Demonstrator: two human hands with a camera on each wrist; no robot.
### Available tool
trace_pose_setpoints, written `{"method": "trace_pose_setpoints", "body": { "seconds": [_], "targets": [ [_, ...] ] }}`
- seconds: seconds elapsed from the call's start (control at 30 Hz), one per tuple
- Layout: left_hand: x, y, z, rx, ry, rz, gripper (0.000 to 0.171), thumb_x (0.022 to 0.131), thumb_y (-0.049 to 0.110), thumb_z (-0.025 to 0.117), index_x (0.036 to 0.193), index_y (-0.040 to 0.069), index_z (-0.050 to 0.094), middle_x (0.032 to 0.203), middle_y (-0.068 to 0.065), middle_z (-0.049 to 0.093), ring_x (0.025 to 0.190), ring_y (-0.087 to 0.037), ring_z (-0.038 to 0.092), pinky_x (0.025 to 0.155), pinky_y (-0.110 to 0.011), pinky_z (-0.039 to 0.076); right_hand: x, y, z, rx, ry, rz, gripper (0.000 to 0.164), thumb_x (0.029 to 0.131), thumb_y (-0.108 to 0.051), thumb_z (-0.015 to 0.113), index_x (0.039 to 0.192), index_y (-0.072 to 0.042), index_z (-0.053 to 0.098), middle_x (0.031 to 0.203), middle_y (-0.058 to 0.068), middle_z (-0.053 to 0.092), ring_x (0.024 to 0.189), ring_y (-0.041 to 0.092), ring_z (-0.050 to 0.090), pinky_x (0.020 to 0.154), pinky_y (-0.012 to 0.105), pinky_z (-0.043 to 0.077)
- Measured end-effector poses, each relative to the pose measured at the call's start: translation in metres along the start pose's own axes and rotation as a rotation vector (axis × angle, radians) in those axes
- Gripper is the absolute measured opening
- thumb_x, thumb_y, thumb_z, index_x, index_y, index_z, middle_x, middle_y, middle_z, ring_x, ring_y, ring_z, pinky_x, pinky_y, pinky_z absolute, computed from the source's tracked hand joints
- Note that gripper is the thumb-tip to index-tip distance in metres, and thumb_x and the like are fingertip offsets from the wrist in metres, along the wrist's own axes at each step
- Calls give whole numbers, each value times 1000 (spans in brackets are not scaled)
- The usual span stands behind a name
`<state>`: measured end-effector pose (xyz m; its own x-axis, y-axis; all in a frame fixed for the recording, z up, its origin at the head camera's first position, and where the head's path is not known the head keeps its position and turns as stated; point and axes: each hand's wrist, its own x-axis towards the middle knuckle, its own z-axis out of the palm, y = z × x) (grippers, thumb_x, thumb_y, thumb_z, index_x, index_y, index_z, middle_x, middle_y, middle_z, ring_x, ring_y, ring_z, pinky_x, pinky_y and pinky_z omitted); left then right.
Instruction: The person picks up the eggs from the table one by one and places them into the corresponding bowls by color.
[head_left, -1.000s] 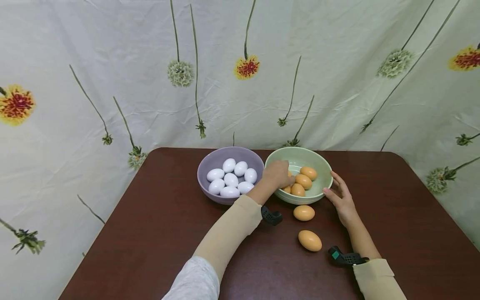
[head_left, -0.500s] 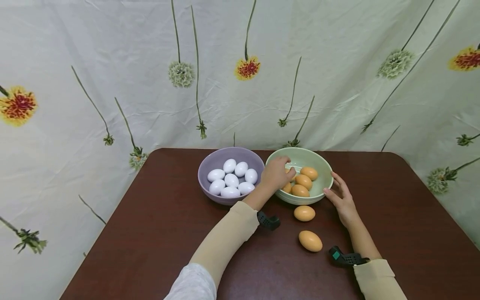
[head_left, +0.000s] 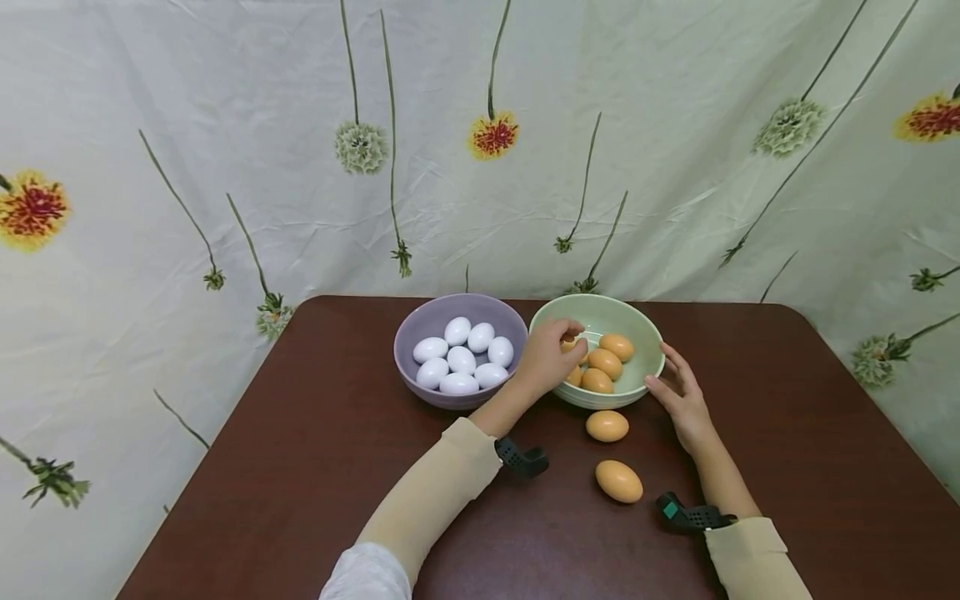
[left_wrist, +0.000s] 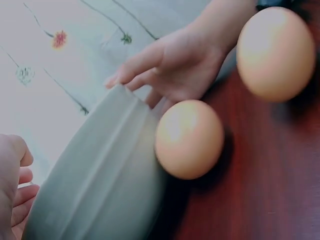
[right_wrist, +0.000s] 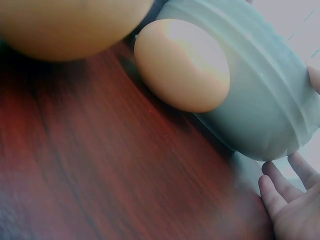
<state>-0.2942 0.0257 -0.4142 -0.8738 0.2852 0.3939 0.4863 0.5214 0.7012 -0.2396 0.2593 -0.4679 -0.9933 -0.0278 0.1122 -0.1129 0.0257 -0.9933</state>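
A pale green bowl (head_left: pixel 641 321) holds several brown eggs (head_left: pixel 617 346). My left hand (head_left: pixel 543 358) hangs over its left rim, fingers loosely bent and nothing gripped; an egg in the bowl shows past the fingertips. At the left edge of the left wrist view, that hand (left_wrist: pixel 12 185) is apart from the bowl's outer wall (left_wrist: pixel 107 165). My right hand (head_left: pixel 684 400) holds the bowl's right side, thumb at the rim. In the right wrist view, fingertips (right_wrist: pixel 268 167) touch the bowl's outside. One loose brown egg (head_left: pixel 607 426) lies just before the bowl, another (head_left: pixel 619 482) nearer me.
A purple bowl (head_left: pixel 408 375) with several white eggs (head_left: pixel 461 360) stands at the green bowl's left. Both are near the back edge of the dark red-brown table (head_left: pixel 300 433). Behind it hangs a flowered cloth (head_left: pixel 465 200).
My left hand has drawn back to the left out of the green bowl, its fingers loosening. The front egg in the bowl has turned to lie more sideways. My right hand has stayed in place.
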Motion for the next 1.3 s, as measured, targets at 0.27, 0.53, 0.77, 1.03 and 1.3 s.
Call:
{"method": "trace_pose_setpoints", "body": {
  "seconds": [0.27, 0.53, 0.77, 1.03, 1.3],
  "targets": [
    [-19, 6, -2, -79, 9, 46, 23, 91, 14, 62, 108, 1, 71, 102, -7, 69, 95, -16, 63, 85, -22, 49, 0, 1, 0, 5, -1, 5, 63, 100, -12, 53, 156, -16, 23, 153, 22, 21, 121, 17, 42, 89, 12, 41],
    [-38, 14, -4, -138, -26, 92, 23, 91, 12, 62, 108, -1, 69, 101, -8, 68, 96, -18, 63, 86, -22, 48, 0, 0, 0, -1, -4, -1, 64, 100, -12, 53, 156, -14, 22, 153, 23, 22, 119, 15, 44, 88, 12, 41],
    [-53, 21, -2, -180, -54, 149, 22, 91, 11, 63, 109, -1, 68, 104, -10, 68, 97, -18, 64, 85, -20, 48, 0, 0, 0, -8, -1, -3, 63, 100, -10, 53, 156, -13, 22, 152, 23, 23, 118, 15, 44, 88, 12, 41],
    [-70, 30, 2, -260, -121, 158, 21, 90, 8, 64, 109, 0, 69, 105, -9, 69, 96, -13, 65, 85, -20, 49, 0, 0, 0, -11, -3, -3, 64, 100, -10, 53, 156, -13, 22, 152, 23, 23, 119, 17, 44, 88, 12, 41],
    [-85, 32, 9, -306, -223, 146, 22, 91, 9, 63, 110, -1, 68, 106, -11, 69, 97, -11, 64, 86, -20, 49, 0, -1, 0, -9, -4, -3, 64, 101, -9, 52, 156, -13, 21, 153, 23, 22, 120, 18, 43, 88, 12, 41]
  ]
}}
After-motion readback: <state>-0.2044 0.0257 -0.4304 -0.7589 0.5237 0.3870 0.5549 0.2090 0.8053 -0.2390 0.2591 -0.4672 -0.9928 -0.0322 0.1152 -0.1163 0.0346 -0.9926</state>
